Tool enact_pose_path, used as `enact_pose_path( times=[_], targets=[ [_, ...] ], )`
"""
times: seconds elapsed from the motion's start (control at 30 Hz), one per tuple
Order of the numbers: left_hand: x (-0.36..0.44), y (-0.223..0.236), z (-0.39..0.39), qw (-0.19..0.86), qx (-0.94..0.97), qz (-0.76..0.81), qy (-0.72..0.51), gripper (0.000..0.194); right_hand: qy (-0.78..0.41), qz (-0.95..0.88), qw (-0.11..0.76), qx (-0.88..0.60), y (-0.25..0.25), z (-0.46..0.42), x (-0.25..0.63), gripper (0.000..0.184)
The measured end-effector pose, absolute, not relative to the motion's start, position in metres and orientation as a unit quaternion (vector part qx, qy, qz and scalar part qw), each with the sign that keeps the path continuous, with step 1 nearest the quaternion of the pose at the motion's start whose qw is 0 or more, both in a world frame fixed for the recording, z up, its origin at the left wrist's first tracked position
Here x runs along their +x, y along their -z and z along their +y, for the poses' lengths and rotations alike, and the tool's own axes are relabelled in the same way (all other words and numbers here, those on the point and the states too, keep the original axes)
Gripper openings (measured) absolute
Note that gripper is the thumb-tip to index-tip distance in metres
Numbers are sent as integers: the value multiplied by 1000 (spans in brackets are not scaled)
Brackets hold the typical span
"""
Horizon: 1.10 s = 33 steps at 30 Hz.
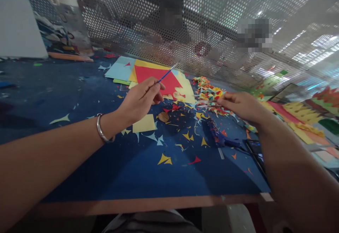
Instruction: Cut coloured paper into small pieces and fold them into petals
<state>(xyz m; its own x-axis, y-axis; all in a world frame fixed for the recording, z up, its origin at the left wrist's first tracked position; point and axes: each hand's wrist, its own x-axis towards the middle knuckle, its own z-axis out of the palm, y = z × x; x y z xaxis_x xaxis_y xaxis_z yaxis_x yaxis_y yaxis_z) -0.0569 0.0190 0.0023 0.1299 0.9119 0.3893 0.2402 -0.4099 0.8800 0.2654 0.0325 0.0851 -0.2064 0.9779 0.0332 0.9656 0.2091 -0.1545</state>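
The blue table (106,169) stretched under everything, and on its far part lay the red sheet (156,77), over other papers. To the right of this sheet was the heap of small cut papers (205,86), much nearer to the right hand (242,106) than to the left hand (144,97). The two hands were apart, with the pale yellow sheet (188,89) between them. The right hand pinched a slim tool (209,104), perhaps tweezers, at the near side of the heap; its long axis ran almost sideways, with the tip to the left. The left hand pinched a thin blue stick (164,76), which slanted away and to the right, its pale end above the papers.
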Motion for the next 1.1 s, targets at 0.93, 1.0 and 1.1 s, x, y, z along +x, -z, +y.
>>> enact_pose_path(
  times=[0.93, 1.0, 1.1],
  targets=[
    [-37, -9, -12, 53, 904, 407, -115, 34, 88, -827, -119, -543, -33, -43, 207, 28],
    [-35, -11, -14, 37, 905, 410, -106, 33, 91, -836, -90, -534, -33, -47, 206, 27],
    [-31, -12, -18, 25, 909, 405, -94, 32, 138, -855, 37, -498, -31, -53, 202, 28]
  ],
)
